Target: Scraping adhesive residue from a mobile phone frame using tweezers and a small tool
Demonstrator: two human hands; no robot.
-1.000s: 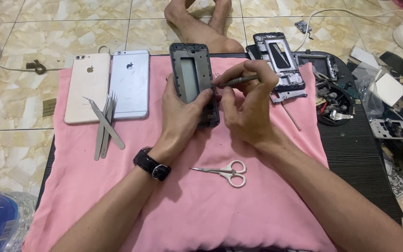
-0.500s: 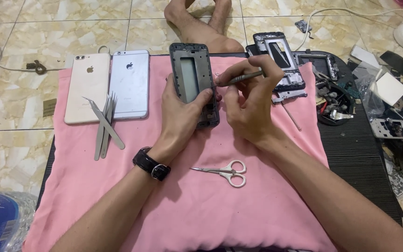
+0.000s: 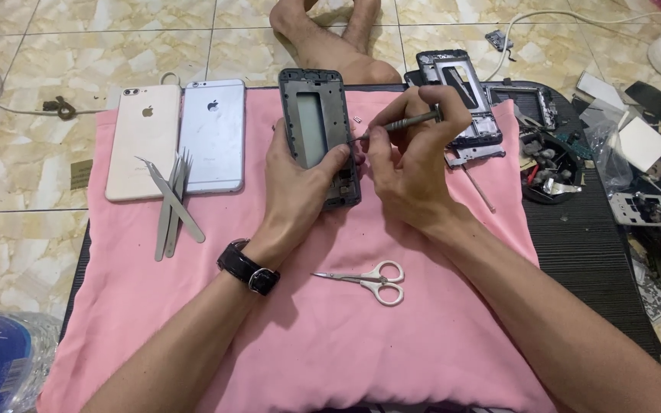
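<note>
Left hand (image 3: 300, 180) grips a dark phone frame (image 3: 317, 130), holding it upright-tilted above the pink cloth (image 3: 300, 336); thumb wraps the frame's right edge, fingers closed behind it. A black wristwatch (image 3: 248, 268) sits on that wrist.

Right hand (image 3: 411, 164) just beside the frame, fingers pinched together on a slim grey screwdriver (image 3: 403, 122); the tip meets the frame's right edge, the handle angles up and to the right.

On the cloth, near the hands: small scissors with white handles (image 3: 369, 279) below the right wrist. Well to the left: a gold phone (image 3: 144, 141) and a silver phone (image 3: 213, 136), both back side up, edges touching or nearly so. Several metal tweezers (image 3: 174, 203) lie crossed over the phones' lower edges.

Behind the right hand: another stripped phone frame (image 3: 464, 92) on a black mat (image 3: 590, 252), with loose parts and a thin metal rod (image 3: 480, 190) near it. Far right, scattered phone components on the mat and tiled floor (image 3: 24, 191).

Bare legs of a seated person (image 3: 338, 38) at top centre. Plastic water bottle (image 3: 1, 359) at lower left, partly cut off
</note>
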